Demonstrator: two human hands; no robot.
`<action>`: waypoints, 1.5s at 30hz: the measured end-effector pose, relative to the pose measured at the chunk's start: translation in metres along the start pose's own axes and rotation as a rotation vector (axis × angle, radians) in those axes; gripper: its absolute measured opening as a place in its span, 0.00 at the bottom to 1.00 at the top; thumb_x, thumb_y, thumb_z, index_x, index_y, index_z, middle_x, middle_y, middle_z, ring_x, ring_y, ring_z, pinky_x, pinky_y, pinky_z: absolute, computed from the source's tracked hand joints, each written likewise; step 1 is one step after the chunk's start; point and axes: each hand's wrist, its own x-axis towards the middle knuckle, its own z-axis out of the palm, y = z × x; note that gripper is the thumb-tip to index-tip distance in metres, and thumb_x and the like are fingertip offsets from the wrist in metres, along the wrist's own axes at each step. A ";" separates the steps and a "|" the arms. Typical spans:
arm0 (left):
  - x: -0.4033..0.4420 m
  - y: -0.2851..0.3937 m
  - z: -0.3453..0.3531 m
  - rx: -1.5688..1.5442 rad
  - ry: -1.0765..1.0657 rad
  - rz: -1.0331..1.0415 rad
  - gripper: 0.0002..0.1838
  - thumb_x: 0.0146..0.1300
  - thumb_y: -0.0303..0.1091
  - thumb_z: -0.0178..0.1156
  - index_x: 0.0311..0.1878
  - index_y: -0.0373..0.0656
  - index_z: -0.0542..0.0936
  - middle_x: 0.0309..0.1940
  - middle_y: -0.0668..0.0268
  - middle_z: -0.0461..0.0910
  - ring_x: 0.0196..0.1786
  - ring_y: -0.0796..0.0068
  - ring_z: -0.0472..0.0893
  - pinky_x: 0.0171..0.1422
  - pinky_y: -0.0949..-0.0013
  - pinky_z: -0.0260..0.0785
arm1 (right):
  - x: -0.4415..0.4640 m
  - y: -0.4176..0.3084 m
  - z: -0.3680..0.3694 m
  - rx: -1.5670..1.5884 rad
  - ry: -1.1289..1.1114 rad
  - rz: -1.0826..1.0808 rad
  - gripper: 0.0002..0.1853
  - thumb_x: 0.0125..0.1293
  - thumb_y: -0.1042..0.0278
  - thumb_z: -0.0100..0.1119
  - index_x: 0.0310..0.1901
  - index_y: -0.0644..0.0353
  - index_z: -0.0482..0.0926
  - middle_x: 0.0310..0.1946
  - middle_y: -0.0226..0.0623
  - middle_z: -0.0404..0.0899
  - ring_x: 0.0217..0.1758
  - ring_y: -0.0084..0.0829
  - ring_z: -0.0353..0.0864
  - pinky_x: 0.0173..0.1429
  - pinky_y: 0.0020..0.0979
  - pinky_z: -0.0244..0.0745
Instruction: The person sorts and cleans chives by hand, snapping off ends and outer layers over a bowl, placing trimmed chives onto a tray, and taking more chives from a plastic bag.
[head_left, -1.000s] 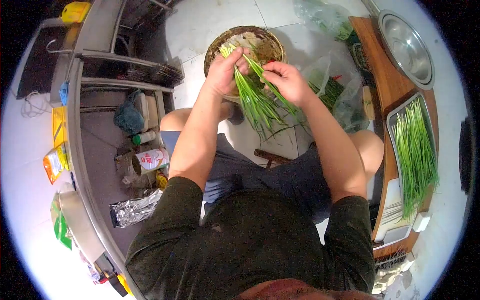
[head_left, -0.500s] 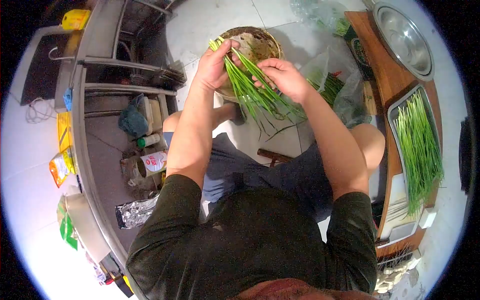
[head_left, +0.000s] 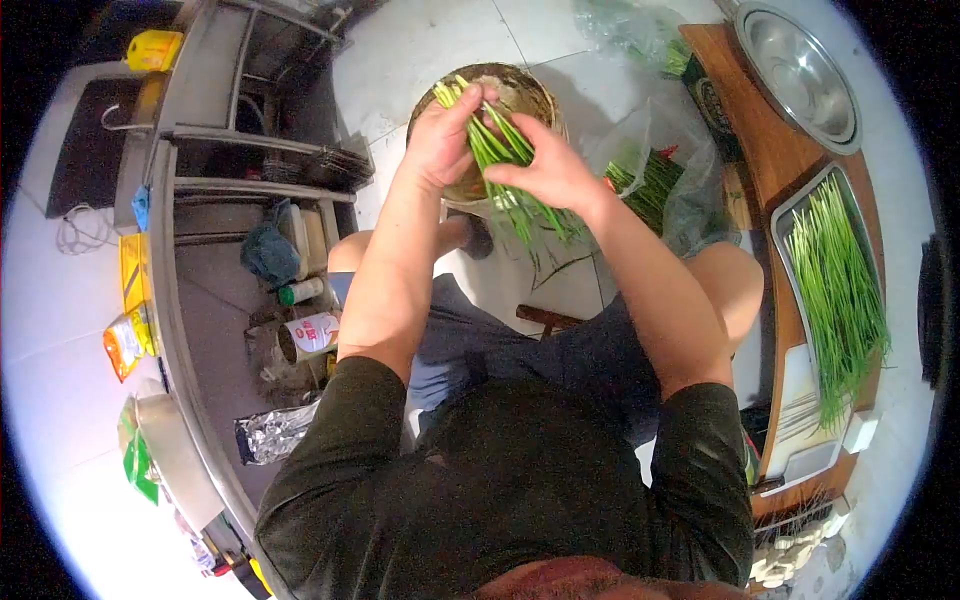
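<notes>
My left hand (head_left: pixel 442 138) is closed round the pale ends of a bunch of garlic chives (head_left: pixel 508 152), with the thumb on top. Farther down the stalks, my right hand (head_left: pixel 553 172) curls about the same bunch, thumb on the near side and fingers over the far side. The green leaf ends hang below my right hand, slanting toward my knees. Beneath the hands stands a round bin (head_left: pixel 545 100) with brownish scraps in it, partly covered by my hands and the bunch.
At right, a metal tray (head_left: pixel 777 228) of laid-out chives (head_left: pixel 835 290) rests on a wooden bench (head_left: pixel 722 62) beside a steel basin (head_left: pixel 800 75). A clear plastic bag (head_left: pixel 690 190) holds more greens on the floor. Metal shelving (head_left: pixel 225 185) stands at left, with a can (head_left: pixel 312 335) and bottles.
My right hand has gone from pinching stalks, spread apart from the bunch, to wrapping round it nearer my left hand. The stalks are gathered closer together.
</notes>
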 end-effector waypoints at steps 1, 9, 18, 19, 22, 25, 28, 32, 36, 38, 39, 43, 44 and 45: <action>0.002 0.000 0.003 -0.023 -0.062 -0.011 0.12 0.68 0.41 0.58 0.44 0.42 0.77 0.36 0.67 0.76 0.38 0.75 0.76 0.47 0.69 0.72 | 0.000 0.005 0.004 -0.031 0.017 0.009 0.32 0.50 0.56 0.74 0.52 0.66 0.72 0.46 0.46 0.80 0.48 0.37 0.80 0.55 0.35 0.73; 0.002 -0.007 0.035 -0.026 0.068 0.046 0.11 0.71 0.39 0.55 0.45 0.40 0.74 0.33 0.64 0.76 0.36 0.67 0.78 0.47 0.63 0.75 | 0.002 0.021 0.006 -0.044 -0.022 0.121 0.23 0.55 0.62 0.64 0.50 0.66 0.73 0.33 0.43 0.82 0.37 0.38 0.81 0.47 0.37 0.75; 0.032 0.034 0.008 -0.293 0.291 0.213 0.19 0.72 0.47 0.50 0.49 0.38 0.73 0.31 0.66 0.75 0.38 0.68 0.76 0.49 0.65 0.71 | -0.008 0.013 0.004 0.571 -0.153 0.278 0.11 0.61 0.71 0.54 0.44 0.64 0.74 0.21 0.33 0.72 0.20 0.26 0.71 0.28 0.29 0.67; 0.037 0.040 0.003 -0.216 0.346 0.233 0.19 0.72 0.47 0.50 0.51 0.39 0.73 0.33 0.64 0.77 0.41 0.67 0.77 0.50 0.64 0.71 | -0.010 0.011 0.001 0.632 -0.158 0.307 0.11 0.61 0.72 0.54 0.44 0.65 0.74 0.20 0.33 0.71 0.20 0.26 0.70 0.27 0.29 0.66; 0.038 0.037 -0.009 0.442 0.396 0.180 0.19 0.69 0.43 0.51 0.55 0.41 0.73 0.40 0.57 0.81 0.46 0.60 0.79 0.53 0.61 0.71 | -0.015 0.009 -0.004 0.786 -0.142 0.386 0.11 0.61 0.74 0.53 0.45 0.65 0.73 0.21 0.33 0.71 0.20 0.26 0.69 0.25 0.28 0.64; 0.037 -0.014 -0.071 1.702 0.154 0.050 0.23 0.64 0.39 0.54 0.62 0.45 0.70 0.47 0.50 0.80 0.50 0.52 0.79 0.58 0.54 0.69 | -0.016 0.000 -0.006 0.820 -0.065 0.451 0.10 0.62 0.73 0.53 0.44 0.63 0.74 0.23 0.33 0.71 0.21 0.25 0.69 0.26 0.28 0.64; 0.034 -0.059 -0.109 1.846 0.109 0.043 0.43 0.58 0.33 0.60 0.75 0.53 0.51 0.57 0.48 0.74 0.59 0.47 0.74 0.67 0.51 0.64 | -0.016 -0.027 -0.017 0.718 0.017 0.422 0.05 0.63 0.71 0.54 0.39 0.60 0.75 0.22 0.30 0.71 0.21 0.23 0.68 0.26 0.27 0.65; 0.033 -0.068 -0.093 1.659 -0.017 -0.075 0.25 0.68 0.50 0.49 0.35 0.35 0.82 0.35 0.41 0.80 0.45 0.41 0.79 0.52 0.48 0.71 | -0.026 -0.083 -0.086 0.582 0.198 0.119 0.06 0.62 0.67 0.59 0.36 0.60 0.78 0.21 0.29 0.74 0.21 0.21 0.71 0.28 0.27 0.68; 0.042 -0.100 -0.110 1.601 0.151 0.652 0.13 0.63 0.36 0.57 0.38 0.36 0.83 0.53 0.46 0.77 0.52 0.54 0.78 0.56 0.56 0.70 | -0.080 -0.186 -0.201 0.132 0.636 0.123 0.08 0.61 0.64 0.59 0.32 0.60 0.79 0.23 0.28 0.76 0.25 0.22 0.74 0.32 0.24 0.68; 0.026 -0.055 -0.072 1.358 -0.038 -0.006 0.15 0.64 0.39 0.60 0.40 0.33 0.82 0.33 0.50 0.82 0.36 0.62 0.80 0.47 0.63 0.71 | -0.117 -0.246 -0.239 -0.161 0.745 -0.002 0.04 0.63 0.71 0.54 0.38 0.60 0.76 0.23 0.27 0.73 0.24 0.19 0.71 0.27 0.23 0.66; 0.023 -0.044 -0.058 1.403 0.039 -0.077 0.17 0.64 0.42 0.60 0.39 0.33 0.82 0.28 0.51 0.81 0.34 0.62 0.80 0.45 0.63 0.71 | -0.134 -0.256 -0.260 -0.406 0.882 0.074 0.11 0.61 0.66 0.56 0.44 0.60 0.76 0.24 0.26 0.72 0.24 0.20 0.67 0.28 0.24 0.64; 0.027 -0.063 -0.090 1.189 0.116 0.139 0.20 0.65 0.45 0.60 0.35 0.31 0.82 0.28 0.52 0.80 0.36 0.65 0.80 0.47 0.65 0.71 | -0.216 -0.217 -0.356 -1.080 0.723 0.432 0.13 0.65 0.59 0.55 0.40 0.63 0.76 0.25 0.30 0.75 0.28 0.25 0.73 0.36 0.29 0.68; 0.021 -0.063 -0.090 1.121 0.125 0.240 0.19 0.65 0.44 0.61 0.35 0.32 0.82 0.30 0.52 0.80 0.38 0.64 0.80 0.49 0.65 0.70 | -0.231 -0.195 -0.364 -1.221 0.736 0.568 0.13 0.65 0.60 0.54 0.41 0.63 0.76 0.26 0.35 0.77 0.30 0.30 0.76 0.38 0.32 0.70; 0.012 -0.051 -0.083 1.117 0.077 0.157 0.17 0.64 0.41 0.62 0.36 0.32 0.82 0.36 0.54 0.82 0.41 0.65 0.80 0.52 0.66 0.70 | -0.252 -0.163 -0.381 -1.356 0.676 0.569 0.14 0.64 0.62 0.54 0.44 0.63 0.75 0.30 0.43 0.79 0.34 0.39 0.78 0.41 0.37 0.71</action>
